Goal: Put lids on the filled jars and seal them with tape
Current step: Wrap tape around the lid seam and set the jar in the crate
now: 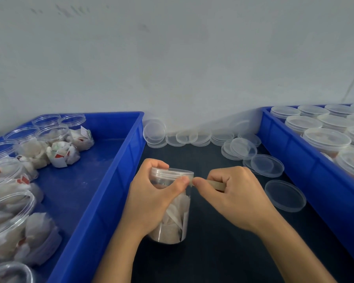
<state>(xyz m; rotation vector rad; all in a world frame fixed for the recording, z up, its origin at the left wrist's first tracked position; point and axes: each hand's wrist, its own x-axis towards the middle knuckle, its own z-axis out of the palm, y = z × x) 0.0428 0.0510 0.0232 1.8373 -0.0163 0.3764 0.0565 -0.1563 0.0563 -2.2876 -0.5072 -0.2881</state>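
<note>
Dark tabletop (223,252) against pale wall. Left hand (151,201) wrapped round lidded jar (172,217), upright at centre, thumb pressed just under lid (172,173). Right hand (231,197) pinching tape (215,183) at jar's rim; roll hidden in fist. Loose lids (267,165) scattered far and right. Left bin (102,190): open filled jars (55,139), nearest blurred and cut off. Right bin (307,170): lidded jars (326,139), partly cropped.

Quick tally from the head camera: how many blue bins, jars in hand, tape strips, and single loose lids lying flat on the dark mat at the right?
Blue bins: 2, left bin and right bin
Jar in hand: 1, lid on
Tape strip: 1
Single flat lids at right: 2
Total: 6
</note>
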